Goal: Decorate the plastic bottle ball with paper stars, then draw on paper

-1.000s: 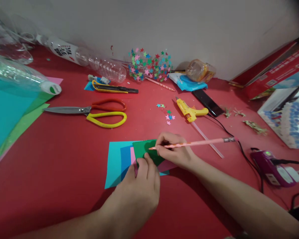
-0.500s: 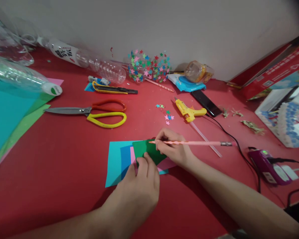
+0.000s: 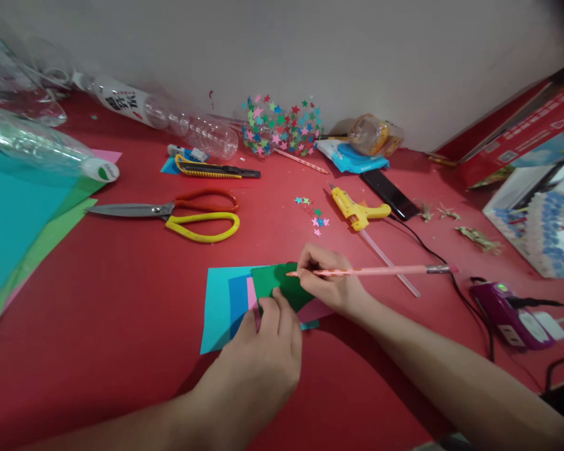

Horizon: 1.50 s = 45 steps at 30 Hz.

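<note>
My right hand [image 3: 331, 279] is closed around a pink pencil [image 3: 376, 271], which lies almost level with its tip pointing left over a dark green piece of paper [image 3: 275, 279]. Bent fingers of my left hand [image 3: 263, 344] press on the lower left part of that green paper and hold it. Beneath it are fanned a light blue sheet [image 3: 216, 307], a darker blue sheet [image 3: 237, 300] and pink paper [image 3: 250, 291]. My hands partly cover the papers.
Scissors [image 3: 169, 211] and a yellow utility knife [image 3: 216, 169] lie behind on the left. A yellow glue gun [image 3: 360, 210], small paper stars [image 3: 318, 222] and a phone [image 3: 390, 195] lie behind on the right. Plastic bottles [image 3: 155, 113] line the wall; a purple power strip [image 3: 512, 316] sits right.
The pencil and my right hand have shifted slightly right, the tip a little lower on the green paper. My left hand stays on the paper.
</note>
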### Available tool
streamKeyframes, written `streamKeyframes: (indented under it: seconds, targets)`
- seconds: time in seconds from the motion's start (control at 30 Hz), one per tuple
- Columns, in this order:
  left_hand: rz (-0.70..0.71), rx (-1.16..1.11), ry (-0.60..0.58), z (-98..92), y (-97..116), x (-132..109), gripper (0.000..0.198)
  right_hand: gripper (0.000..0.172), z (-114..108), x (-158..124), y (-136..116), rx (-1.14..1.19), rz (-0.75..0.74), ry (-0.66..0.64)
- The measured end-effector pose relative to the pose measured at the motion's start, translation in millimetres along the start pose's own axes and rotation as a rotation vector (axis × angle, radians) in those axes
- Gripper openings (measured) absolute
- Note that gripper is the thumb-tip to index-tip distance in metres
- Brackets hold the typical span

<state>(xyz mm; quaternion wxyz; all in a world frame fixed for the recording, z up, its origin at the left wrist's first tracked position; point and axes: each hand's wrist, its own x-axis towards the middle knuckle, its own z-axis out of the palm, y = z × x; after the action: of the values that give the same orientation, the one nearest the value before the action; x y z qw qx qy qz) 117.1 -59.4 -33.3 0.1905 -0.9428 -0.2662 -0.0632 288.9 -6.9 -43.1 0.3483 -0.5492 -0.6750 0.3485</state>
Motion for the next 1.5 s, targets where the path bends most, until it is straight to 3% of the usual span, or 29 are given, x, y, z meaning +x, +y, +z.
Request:
streamKeyframes:
  seconds: [1.5]
  targets:
    - [0.01, -0.008, 0.012, 2.4, 0.6, 0.1, 0.039, 0.011, 4.4, -4.0, 1.6, -0.03, -0.074, -0.088]
